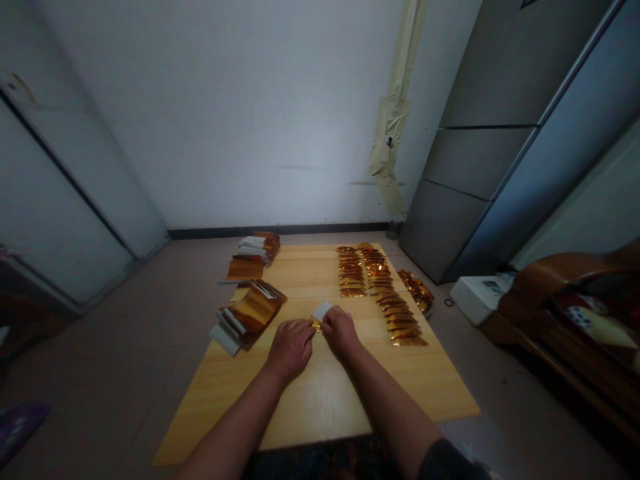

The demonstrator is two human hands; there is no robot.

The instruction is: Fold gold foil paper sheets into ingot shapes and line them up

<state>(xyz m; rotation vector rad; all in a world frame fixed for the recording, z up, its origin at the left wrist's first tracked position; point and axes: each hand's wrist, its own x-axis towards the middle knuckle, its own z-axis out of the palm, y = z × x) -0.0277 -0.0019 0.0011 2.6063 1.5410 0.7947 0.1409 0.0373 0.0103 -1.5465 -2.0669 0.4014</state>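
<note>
White walls (225, 113) and a tall grey cabinet (480, 140) stand around a pale wooden board (320, 407) lying on the floor. Gold foil packets (353, 272) overlap in neat rows across its far end, while stacks of gold-and-white packets (250, 317) sit along its left edge. Near the middle, the left hand (291, 349) and right hand (341, 331) are curled closed, meeting to pinch a small gold-and-white packet (318, 319), its white end poking out beyond the right hand.
</note>
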